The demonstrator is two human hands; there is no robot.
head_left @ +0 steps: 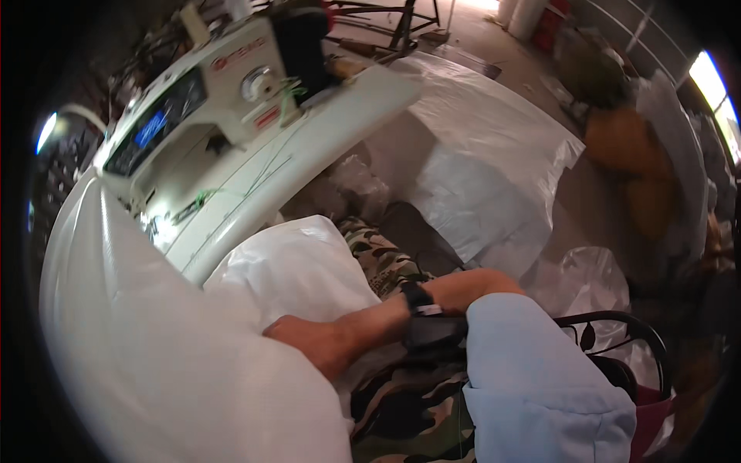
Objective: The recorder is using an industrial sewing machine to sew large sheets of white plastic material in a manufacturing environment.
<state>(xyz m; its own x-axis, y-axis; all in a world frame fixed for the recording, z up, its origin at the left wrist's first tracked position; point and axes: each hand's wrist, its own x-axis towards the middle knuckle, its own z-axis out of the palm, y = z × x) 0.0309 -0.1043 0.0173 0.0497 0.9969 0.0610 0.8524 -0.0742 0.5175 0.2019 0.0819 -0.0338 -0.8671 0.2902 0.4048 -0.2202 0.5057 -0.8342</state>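
A large white glossy sheet (170, 347), woven plastic or cloth, rises at the left and spreads over my lap. My right hand (312, 343) reaches in from the right and meets the sheet, its fingers hidden by the white folds. A black band sits on that wrist, below a light blue sleeve. Beyond the hand another white fold (297, 262) of the material lies against the sewing table's edge. The white sewing machine (231, 69) stands at the upper left with a lit display and a lamp glowing near its needle. My left hand is out of sight.
The sewing table (309, 147) runs diagonally ahead of me. A wide translucent white sheet (494, 154) spreads to its right. Crumpled clear plastic (590, 285) lies near a black metal chair arm (648, 332). A blurred person (629, 147) in orange-brown is at the right.
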